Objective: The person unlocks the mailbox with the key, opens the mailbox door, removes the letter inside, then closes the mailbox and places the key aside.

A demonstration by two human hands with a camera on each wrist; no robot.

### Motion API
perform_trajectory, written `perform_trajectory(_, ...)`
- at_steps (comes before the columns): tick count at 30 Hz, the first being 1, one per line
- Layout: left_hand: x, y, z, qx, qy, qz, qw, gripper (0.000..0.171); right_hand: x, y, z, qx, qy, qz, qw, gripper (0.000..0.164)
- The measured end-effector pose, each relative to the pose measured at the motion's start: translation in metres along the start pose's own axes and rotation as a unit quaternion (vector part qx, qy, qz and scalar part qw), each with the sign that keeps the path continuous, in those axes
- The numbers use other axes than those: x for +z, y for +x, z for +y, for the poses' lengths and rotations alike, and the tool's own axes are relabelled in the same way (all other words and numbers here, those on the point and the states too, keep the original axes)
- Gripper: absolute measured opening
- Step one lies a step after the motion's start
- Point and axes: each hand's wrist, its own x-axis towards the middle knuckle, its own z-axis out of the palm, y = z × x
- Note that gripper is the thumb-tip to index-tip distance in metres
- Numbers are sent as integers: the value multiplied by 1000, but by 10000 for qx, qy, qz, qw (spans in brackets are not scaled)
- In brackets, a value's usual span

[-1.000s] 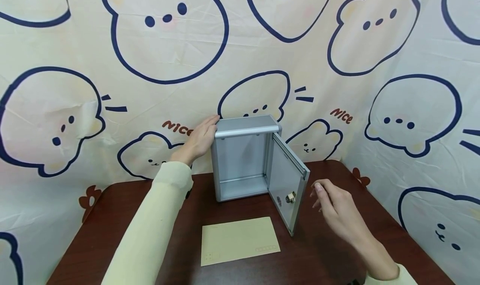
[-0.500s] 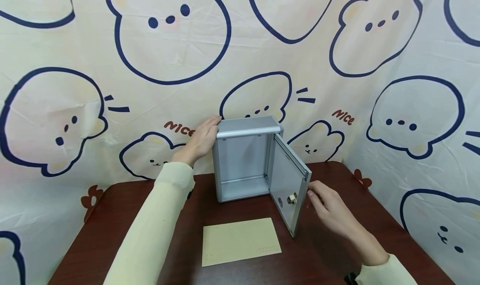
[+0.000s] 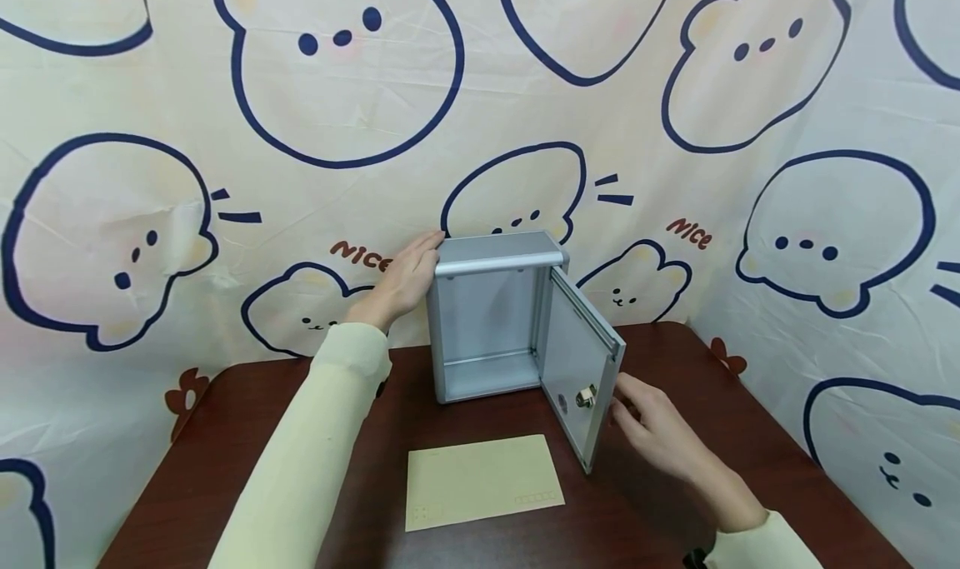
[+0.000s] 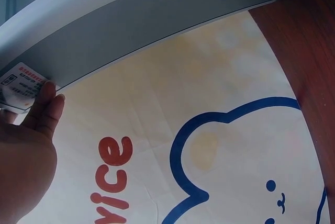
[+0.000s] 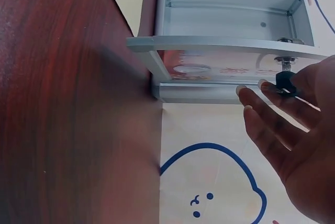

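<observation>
Head view: the left arm extends forward, its hand [image 3: 399, 282] resting against the upper left side of one metal box [image 3: 491, 251], fingers nearly straight. The right hand [image 3: 656, 427] is at the outer side of the single door [image 3: 570, 344], which stands open and bears one lock [image 3: 586, 396]. One buff rectangular envelope [image 3: 483, 483] lies flat before the box, on a dark, wood-grained table [image 3: 187, 461]. The box is smooth, grey, round-edged.

Left wrist view: the left fingertips touch one printed white sticker [image 4: 21, 85] on the box's side.

Right wrist view: one black-headed key [image 5: 285, 80] stands in the lock, right thumb against it, other fingers extended; whether it is pinched cannot be told.
</observation>
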Motion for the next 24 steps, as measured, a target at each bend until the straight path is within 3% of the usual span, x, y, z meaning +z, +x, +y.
perform_trajectory(24, 2, -1, 0, -84, -1, 19, 10000, 61, 8, -3, 2, -231, 91, -34, 9997, 34)
